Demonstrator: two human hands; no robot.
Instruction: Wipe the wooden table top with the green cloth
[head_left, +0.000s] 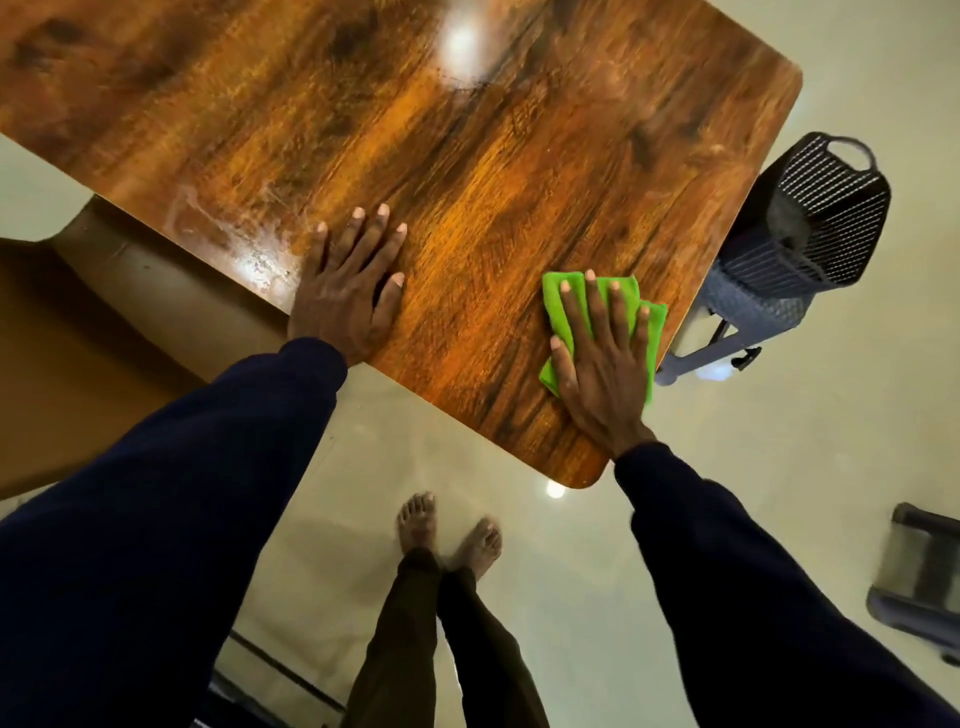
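Observation:
The wooden table top (467, 156) fills the upper part of the view, glossy, with its rounded near corner at lower middle. A folded green cloth (563, 306) lies on the table close to the right edge. My right hand (602, 358) presses flat on the cloth with straight, spread fingers, covering most of it. Palm down on the bare wood near the left front edge rests my left hand (348, 291), fingers straight. A pale smeared patch (218, 228) shows on the wood left of that hand.
A dark mesh basket (826, 208) sits on a grey stool (748, 306) just past the table's right edge. A brown cardboard box (78, 338) stands under the left side. My bare feet (447, 535) are on the glossy floor. A dark frame (919, 577) sits at far right.

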